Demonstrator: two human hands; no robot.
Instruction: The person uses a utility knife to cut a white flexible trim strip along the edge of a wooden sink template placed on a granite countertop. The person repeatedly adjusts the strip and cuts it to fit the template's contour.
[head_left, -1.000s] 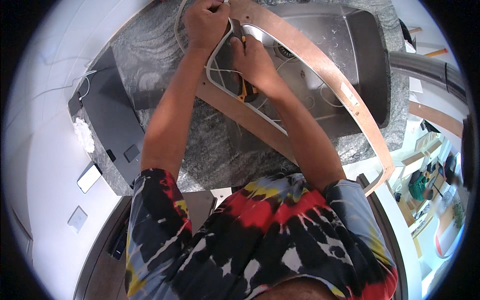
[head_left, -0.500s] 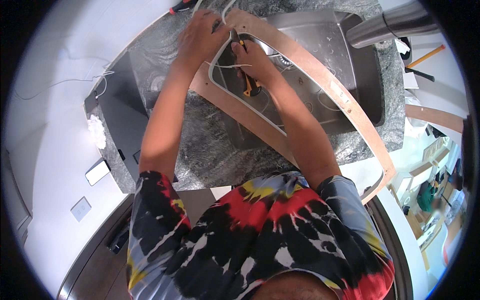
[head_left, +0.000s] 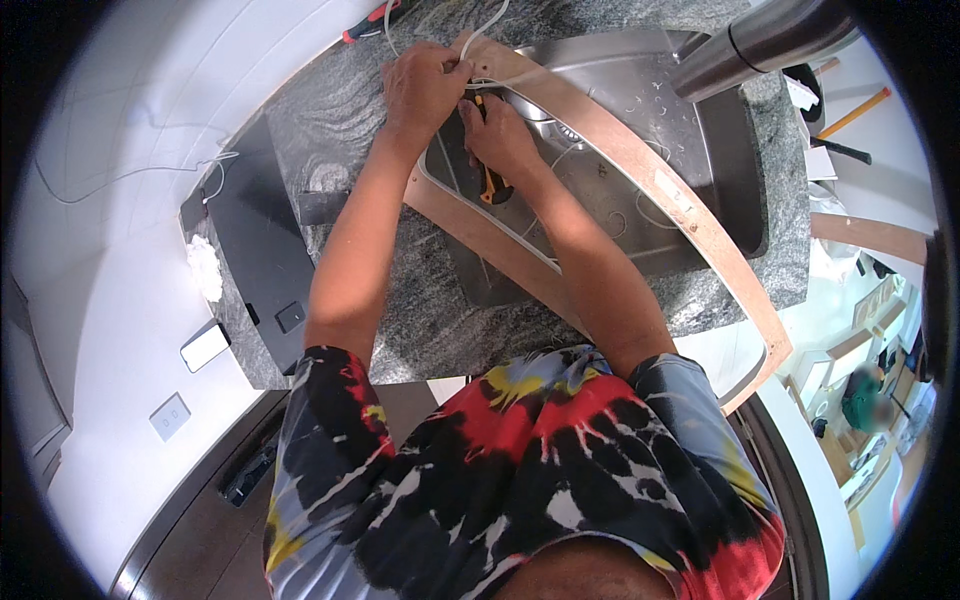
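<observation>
- Moved since half a second ago: left hand [head_left: 425, 97], shifted toward three o'clock, nearer right hand [head_left: 500, 140].
- Left hand: fingertips pinched on thin white flexible strip [head_left: 487, 30].
- Right hand: curled around black-and-yellow utility knife [head_left: 490, 190].
- Curved tan wooden frame [head_left: 490, 243]: corner at both hands, running toward four o'clock.
- Rectangular grey steel sink [head_left: 630, 90]: three o'clock of hands, beneath frame.

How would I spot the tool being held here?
Find the steel sink, then the wooden frame across it. Near the frame's left end, the right hand grips the tool. It is yellow and black, unlike the red-and-black object farther off.
</observation>
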